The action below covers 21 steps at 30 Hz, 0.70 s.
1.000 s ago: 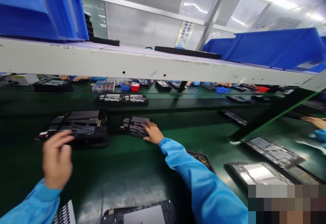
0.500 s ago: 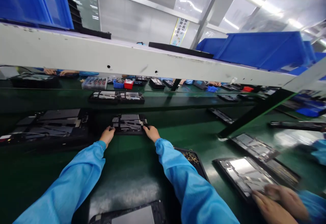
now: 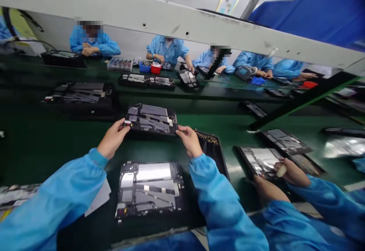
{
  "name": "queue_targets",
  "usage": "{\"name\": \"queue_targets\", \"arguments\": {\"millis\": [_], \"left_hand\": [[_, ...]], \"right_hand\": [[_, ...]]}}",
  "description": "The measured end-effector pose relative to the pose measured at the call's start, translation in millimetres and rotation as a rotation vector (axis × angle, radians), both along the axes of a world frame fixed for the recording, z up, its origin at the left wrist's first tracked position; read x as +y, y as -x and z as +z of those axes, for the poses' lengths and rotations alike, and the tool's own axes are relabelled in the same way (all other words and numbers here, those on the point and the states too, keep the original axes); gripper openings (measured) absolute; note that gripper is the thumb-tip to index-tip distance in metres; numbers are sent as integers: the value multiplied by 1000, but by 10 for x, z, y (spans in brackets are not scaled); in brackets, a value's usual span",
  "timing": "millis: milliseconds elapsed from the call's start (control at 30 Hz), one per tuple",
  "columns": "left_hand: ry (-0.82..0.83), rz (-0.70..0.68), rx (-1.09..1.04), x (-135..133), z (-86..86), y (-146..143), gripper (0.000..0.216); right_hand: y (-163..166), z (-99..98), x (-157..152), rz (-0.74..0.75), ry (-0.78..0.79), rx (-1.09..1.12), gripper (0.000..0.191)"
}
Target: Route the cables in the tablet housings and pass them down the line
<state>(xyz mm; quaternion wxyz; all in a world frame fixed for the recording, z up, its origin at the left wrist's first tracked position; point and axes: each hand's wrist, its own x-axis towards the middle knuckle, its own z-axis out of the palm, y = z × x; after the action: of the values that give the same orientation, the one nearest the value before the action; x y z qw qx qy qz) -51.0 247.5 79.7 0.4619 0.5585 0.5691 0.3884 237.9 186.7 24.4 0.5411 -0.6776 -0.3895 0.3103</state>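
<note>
An opened tablet chassis (image 3: 151,119), dark with grey inner parts, is gripped at both ends over the green belt (image 3: 37,140). My left hand (image 3: 113,138) pinches its left edge and my right hand (image 3: 188,140) closes on its right edge. A second opened tablet (image 3: 150,188) lies flat just below, between my blue sleeves.
A black tray of small gold parts (image 3: 212,148) sits by my right wrist. A co-worker's hands (image 3: 288,171) work on another tablet (image 3: 261,160) at right. More tablets (image 3: 81,93) lie on the belt; several people in blue sit across it under a white shelf beam (image 3: 171,23).
Both my hands took hold of the tablet chassis and drew it toward me along the belt. The view tilted down, showing the second tablet and the people opposite.
</note>
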Motion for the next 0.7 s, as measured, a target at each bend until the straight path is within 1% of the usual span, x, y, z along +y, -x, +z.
{"name": "queue_targets", "arguments": {"millis": [67, 133, 200, 233, 300, 367, 433, 467, 500, 567, 600, 633, 700], "left_hand": [[6, -32, -15, -644, 69, 234, 55], [47, -100, -17, -1302, 13, 462, 60], [53, -87, 22, -1886, -164, 646, 60], [40, -64, 46, -2126, -283, 716, 60], [10, -28, 90, -2481, -538, 814, 58], [-21, -23, 135, -2666, -762, 872, 57], [-78, -50, 210, -2718, -923, 906, 57], [-117, -61, 260, -2713, -981, 914, 61], [-156, -71, 310, -2697, -1031, 915, 68], [-199, -89, 382, -2658, -1119, 890, 87], [-199, -96, 395, -2641, -1164, 860, 94], [-189, -102, 396, -2627, -1208, 820, 96], [-173, -108, 390, -2605, -1278, 716, 93]], "right_hand": [[144, 21, -693, 27, -63, 26, 30], [295, -70, -1390, 32, -109, 55, 30], [413, -244, -1986, 36, -76, 59, 27], [449, -341, -2220, 36, -62, 65, 26], [474, -508, -2536, 51, -35, 67, 25], [449, -604, -2668, 101, -13, 25, 24], [411, -631, -2680, 161, 5, -71, 26], [398, -630, -2665, 180, 9, -133, 28], [391, -629, -2647, 199, 16, -201, 36], [390, -652, -2616, 248, 35, -346, 61], [387, -685, -2603, 282, 46, -419, 69], [376, -732, -2590, 319, 55, -488, 72], [313, -847, -2557, 365, 58, -597, 69]]}}
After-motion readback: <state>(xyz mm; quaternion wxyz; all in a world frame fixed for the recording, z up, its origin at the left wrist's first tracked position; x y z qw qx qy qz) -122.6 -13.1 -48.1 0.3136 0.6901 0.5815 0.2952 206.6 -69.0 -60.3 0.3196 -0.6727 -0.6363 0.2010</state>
